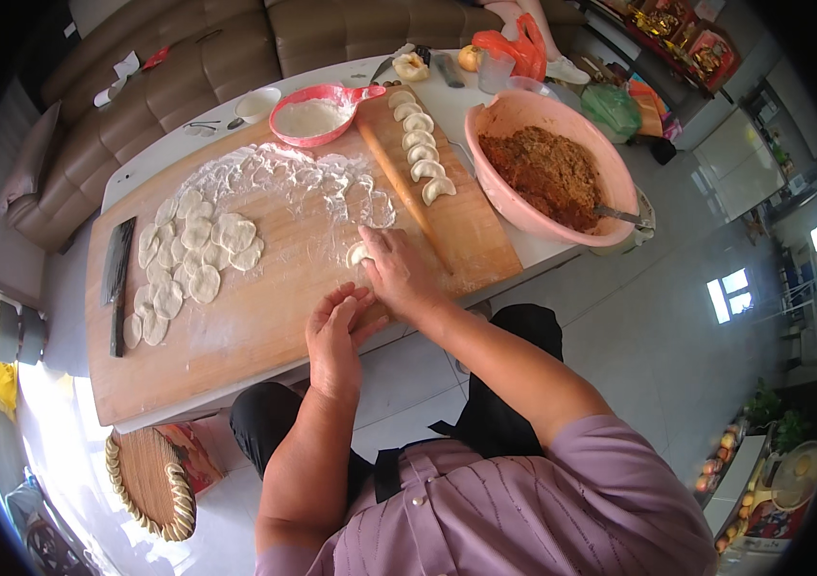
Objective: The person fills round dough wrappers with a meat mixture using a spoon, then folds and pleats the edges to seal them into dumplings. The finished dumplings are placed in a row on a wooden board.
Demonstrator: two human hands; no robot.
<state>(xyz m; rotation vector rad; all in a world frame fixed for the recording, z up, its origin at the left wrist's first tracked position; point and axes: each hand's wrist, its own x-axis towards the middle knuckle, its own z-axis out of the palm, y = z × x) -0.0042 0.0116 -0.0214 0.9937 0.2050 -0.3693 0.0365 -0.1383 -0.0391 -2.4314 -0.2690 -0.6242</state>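
Note:
My right hand (402, 272) pinches a folded dumpling (358, 255) between thumb and fingers, over the front part of a floured wooden board (286, 288). Just below it, nearer to me, my left hand (336, 324) is half curled with its fingers apart, and I see nothing in it. A wooden rolling pin (405, 187) lies slantwise beyond my right hand. Beside the pin, a row of finished dumplings (423, 154) runs along the board's right side. Round dough wrappers (196, 232) lie overlapping on the left, behind a patch of loose flour (271, 173).
A pink basin (476, 155) of minced filling (545, 173) with a utensil stands right of the board. Behind are a red-rimmed flour scoop (279, 129) and a white bowl (258, 104). A cleaver (119, 281) lies at left. A tray (145, 479) edged with dumplings sits low left.

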